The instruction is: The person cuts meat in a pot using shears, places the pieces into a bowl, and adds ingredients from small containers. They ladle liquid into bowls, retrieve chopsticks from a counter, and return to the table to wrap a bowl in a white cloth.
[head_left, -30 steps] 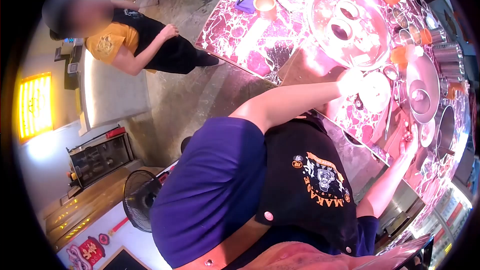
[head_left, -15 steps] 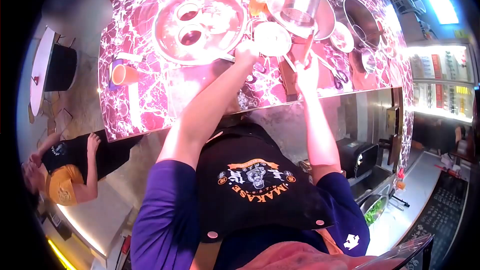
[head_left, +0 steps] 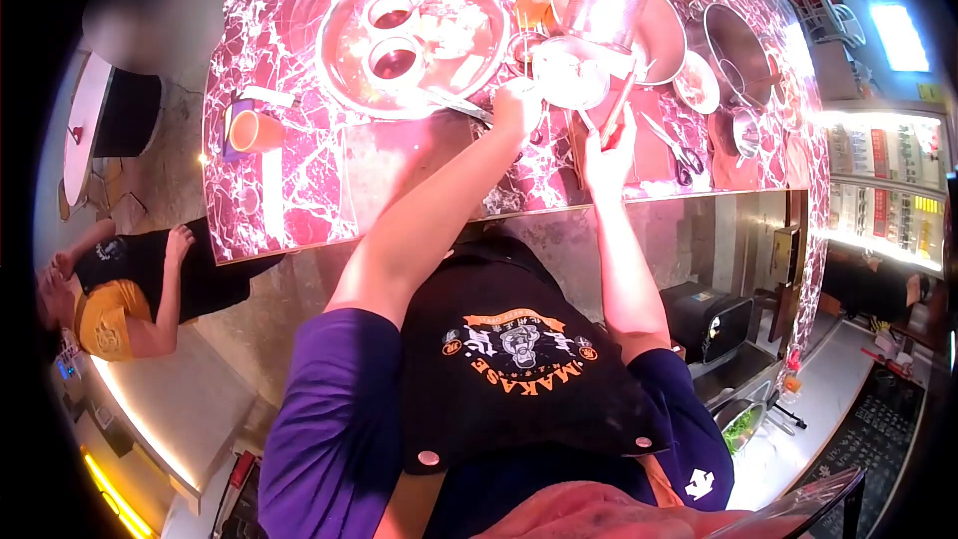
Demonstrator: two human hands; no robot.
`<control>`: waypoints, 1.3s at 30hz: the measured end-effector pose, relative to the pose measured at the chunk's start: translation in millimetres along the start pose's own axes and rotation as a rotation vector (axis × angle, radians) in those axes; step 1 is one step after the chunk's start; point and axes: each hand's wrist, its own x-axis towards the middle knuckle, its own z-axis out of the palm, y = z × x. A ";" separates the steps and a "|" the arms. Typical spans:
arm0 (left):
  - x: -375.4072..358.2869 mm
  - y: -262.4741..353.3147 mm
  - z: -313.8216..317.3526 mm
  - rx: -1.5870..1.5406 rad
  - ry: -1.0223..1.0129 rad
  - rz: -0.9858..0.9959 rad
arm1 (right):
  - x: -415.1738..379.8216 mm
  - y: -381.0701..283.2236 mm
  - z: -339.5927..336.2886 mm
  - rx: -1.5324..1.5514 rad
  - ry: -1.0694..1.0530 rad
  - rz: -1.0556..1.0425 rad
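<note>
My left hand is closed at the left rim of a small white bowl, which is washed out by bright light. Just right of the bowl, my right hand grips a long brownish tool; glare hides its exact kind. Left of my hands lies a large round metal tray bearing two cups of dark sauce and pale pieces of food. A metal utensil rests at the tray's lower right edge. Black-handled scissors lie to the right of my right hand.
Behind the bowl, a perforated metal cylinder leans in a wide basin. A deep metal pot and a small plate stand right. An orange cup is near the marbled table's left side. Another person is at left.
Both hands and the white bowl have shifted slightly right in view, as has the tabletop. The tool in my right hand tilts more, and the bowl has moved closer to it.
</note>
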 end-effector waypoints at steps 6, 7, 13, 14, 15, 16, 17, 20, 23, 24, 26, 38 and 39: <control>-25.3 8.4 -40.3 0.128 0.016 -0.076 | 39.8 14.5 -28.7 0.462 -0.036 0.395; -35.4 12.8 -50.7 -0.095 0.099 -0.198 | 55.1 9.2 -43.0 0.538 -0.049 0.527; -79.8 -9.6 -173.8 -0.050 0.117 -0.319 | 169.6 49.4 -108.8 0.751 -0.407 0.884; -84.7 -12.9 -192.9 -0.043 0.134 -0.329 | 186.4 52.8 -110.9 0.671 -0.415 0.806; -93.5 -18.6 -214.4 -0.044 0.156 -0.341 | 200.4 61.9 -112.7 0.595 -0.431 0.733; -103.7 -23.1 -234.7 -0.044 0.183 -0.350 | 213.8 72.4 -116.4 0.597 -0.365 0.789; -111.4 -25.6 -250.5 -0.037 0.213 -0.355 | 224.8 80.5 -117.2 0.595 -0.301 0.838; -121.4 -46.3 -286.1 0.188 0.238 -0.352 | 230.8 104.6 -105.1 0.654 -0.036 0.815; -127.9 -47.6 -292.6 0.223 0.288 -0.314 | 190.7 128.4 -74.2 0.904 0.117 0.580; -130.7 -39.7 -294.1 0.079 0.263 -0.401 | 169.3 171.3 -49.5 0.817 0.109 0.508; -138.6 -38.6 -298.5 0.046 0.305 -0.359 | 62.2 80.6 25.0 0.372 -0.212 0.219; -221.5 -23.8 -344.0 0.371 0.383 -0.245 | 16.7 44.1 119.3 -0.741 -1.073 -0.131; -225.9 -26.6 -347.6 0.355 0.391 -0.247 | 20.2 39.2 116.7 -0.453 -1.227 0.221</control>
